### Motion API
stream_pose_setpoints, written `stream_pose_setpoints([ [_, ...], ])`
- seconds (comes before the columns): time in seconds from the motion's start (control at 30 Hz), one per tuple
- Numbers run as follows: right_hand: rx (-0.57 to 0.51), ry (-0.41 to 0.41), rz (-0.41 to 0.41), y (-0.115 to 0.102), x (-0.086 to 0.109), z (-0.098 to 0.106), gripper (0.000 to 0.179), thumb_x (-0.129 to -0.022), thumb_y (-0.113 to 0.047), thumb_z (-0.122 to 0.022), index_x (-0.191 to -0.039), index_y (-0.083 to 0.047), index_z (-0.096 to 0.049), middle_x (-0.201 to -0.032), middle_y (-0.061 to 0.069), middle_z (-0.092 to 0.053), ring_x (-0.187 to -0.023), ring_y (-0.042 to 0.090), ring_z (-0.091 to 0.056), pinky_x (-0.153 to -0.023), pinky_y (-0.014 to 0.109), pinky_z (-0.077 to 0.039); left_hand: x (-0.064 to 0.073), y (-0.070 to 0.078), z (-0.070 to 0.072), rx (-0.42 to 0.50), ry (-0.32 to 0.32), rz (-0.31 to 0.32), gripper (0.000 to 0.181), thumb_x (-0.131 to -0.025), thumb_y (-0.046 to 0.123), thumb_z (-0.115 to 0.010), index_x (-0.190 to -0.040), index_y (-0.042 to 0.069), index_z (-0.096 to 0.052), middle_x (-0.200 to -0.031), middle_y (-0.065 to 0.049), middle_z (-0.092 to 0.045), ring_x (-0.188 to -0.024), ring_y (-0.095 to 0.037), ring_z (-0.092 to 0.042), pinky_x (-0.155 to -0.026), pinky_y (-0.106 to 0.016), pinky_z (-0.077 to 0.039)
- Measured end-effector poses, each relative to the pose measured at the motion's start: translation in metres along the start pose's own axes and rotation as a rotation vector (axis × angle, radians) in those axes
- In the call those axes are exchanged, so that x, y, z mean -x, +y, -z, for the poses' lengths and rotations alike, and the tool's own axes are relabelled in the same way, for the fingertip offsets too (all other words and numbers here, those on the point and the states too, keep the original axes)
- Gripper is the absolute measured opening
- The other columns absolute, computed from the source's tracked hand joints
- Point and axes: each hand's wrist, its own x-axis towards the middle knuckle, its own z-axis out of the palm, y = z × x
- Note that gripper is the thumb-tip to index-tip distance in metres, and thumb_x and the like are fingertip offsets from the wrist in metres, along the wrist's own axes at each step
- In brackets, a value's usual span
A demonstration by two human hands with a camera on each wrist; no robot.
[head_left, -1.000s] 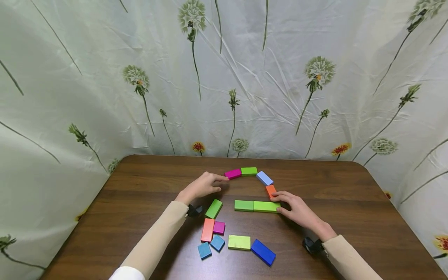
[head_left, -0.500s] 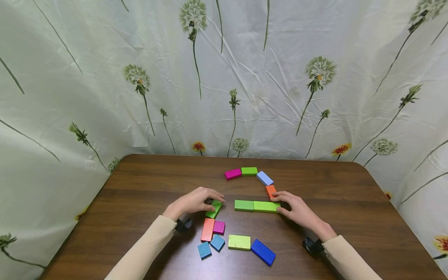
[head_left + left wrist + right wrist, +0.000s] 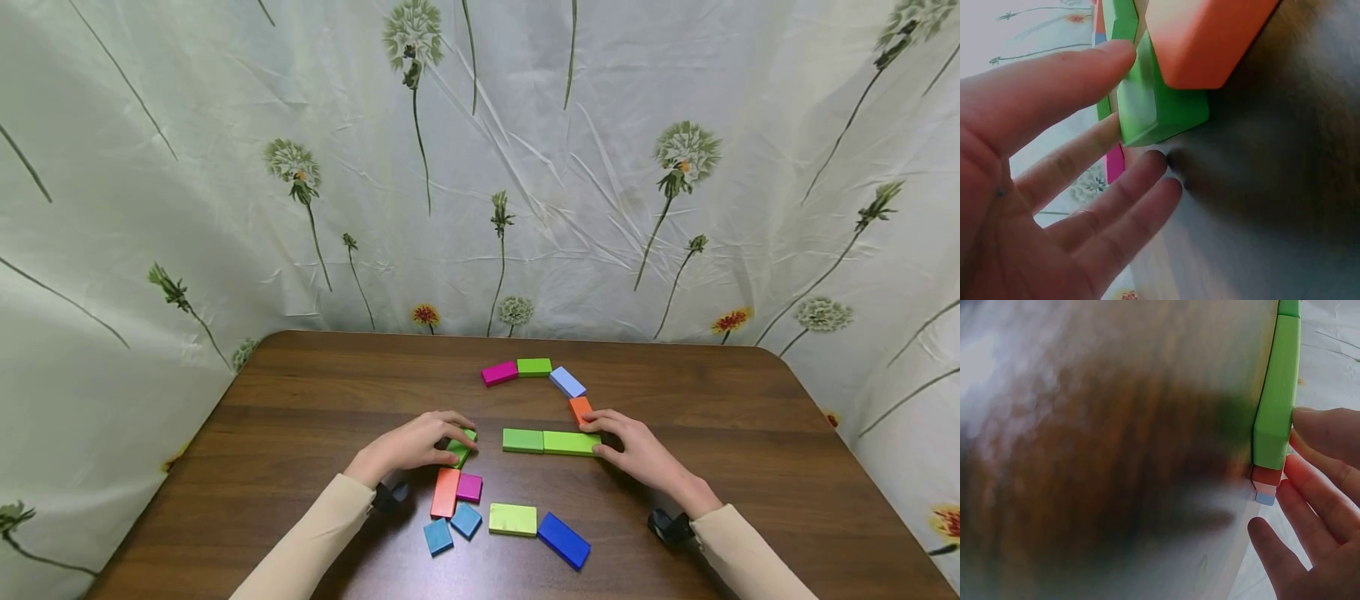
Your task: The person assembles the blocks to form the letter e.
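Note:
My left hand (image 3: 408,443) pinches a green block (image 3: 1166,109) between thumb and index finger; its other fingers spread beside the block in the left wrist view. That block's near end meets a coral-orange block (image 3: 446,492). At the right, the fingertips of my right hand (image 3: 633,446) touch a small orange block (image 3: 580,408). Its thumb lies at the end of a long light-green block (image 3: 1280,387), which joins a shorter green block (image 3: 522,441) in a straight row. A light-blue block (image 3: 567,382), a green block (image 3: 534,367) and a magenta block (image 3: 499,373) curve away behind.
Nearer on the wooden table (image 3: 337,367) lie a magenta square (image 3: 469,487), two teal squares, one of them a teal square (image 3: 466,521) beside the coral block, a yellow-green block (image 3: 513,520) and a dark-blue block (image 3: 564,541). A flowered curtain (image 3: 480,167) hangs behind the table.
My left hand has come back from the magenta block toward me, over the left green block, and its fingers have closed in on it. The right hand has stayed in place.

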Motion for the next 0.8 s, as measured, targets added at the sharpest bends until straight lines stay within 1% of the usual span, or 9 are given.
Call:
stream_pose_setpoints([
  [0.17, -0.006, 0.0, 0.003, 0.0, 0.001, 0.0, 0.029, -0.087, -0.004, -0.067, -0.116, -0.004, -0.067, -0.125, 0.014, -0.058, -0.115, 0.035, -0.054, -0.092, 0.053, -0.043, -0.002, 0.001, -0.001, 0.005, 0.019, 0.0, 0.022, -0.089, 0.011, -0.067, -0.11, 0.009, -0.073, -0.125, -0.01, -0.058, -0.116, -0.026, -0.053, -0.095, -0.036, -0.045],
  [0.27, -0.014, -0.002, 0.002, 0.0, 0.001, 0.0, 0.029, -0.087, -0.004, -0.067, -0.116, -0.004, -0.067, -0.126, 0.014, -0.058, -0.115, 0.035, -0.054, -0.093, 0.053, -0.043, -0.003, 0.002, -0.001, 0.01, 0.033, 0.012, 0.021, -0.089, 0.01, -0.067, -0.109, 0.009, -0.073, -0.124, -0.011, -0.058, -0.114, -0.027, -0.055, -0.092, -0.034, -0.046],
  [0.5, -0.013, -0.006, -0.005, 0.0, 0.0, 0.001, 0.029, -0.087, -0.004, -0.068, -0.117, -0.004, -0.067, -0.126, 0.013, -0.058, -0.116, 0.035, -0.053, -0.093, 0.053, -0.043, -0.006, 0.002, 0.001, 0.0, 0.084, 0.02, 0.021, -0.088, 0.01, -0.069, -0.108, 0.007, -0.072, -0.122, -0.013, -0.059, -0.11, -0.028, -0.057, -0.089, -0.032, -0.048],
  [0.67, -0.013, -0.007, -0.013, 0.0, 0.0, 0.001, 0.03, -0.087, -0.003, -0.068, -0.117, -0.004, -0.067, -0.126, 0.013, -0.058, -0.116, 0.035, -0.053, -0.093, 0.053, -0.043, -0.011, 0.0, 0.0, 0.005, 0.124, 0.012, 0.025, -0.084, 0.013, -0.074, -0.108, 0.006, -0.071, -0.121, -0.015, -0.058, -0.108, -0.029, -0.057, -0.087, -0.034, -0.049],
  [0.8, -0.017, -0.01, -0.012, 0.0, 0.0, 0.001, 0.03, -0.087, -0.003, -0.068, -0.117, -0.004, -0.067, -0.127, 0.013, -0.057, -0.116, 0.035, -0.053, -0.093, 0.053, -0.043, -0.016, -0.001, -0.001, -0.016, 0.138, 0.014, 0.033, -0.08, 0.016, -0.079, -0.109, 0.005, -0.07, -0.122, -0.015, -0.057, -0.108, -0.03, -0.056, -0.087, -0.036, -0.049],
])
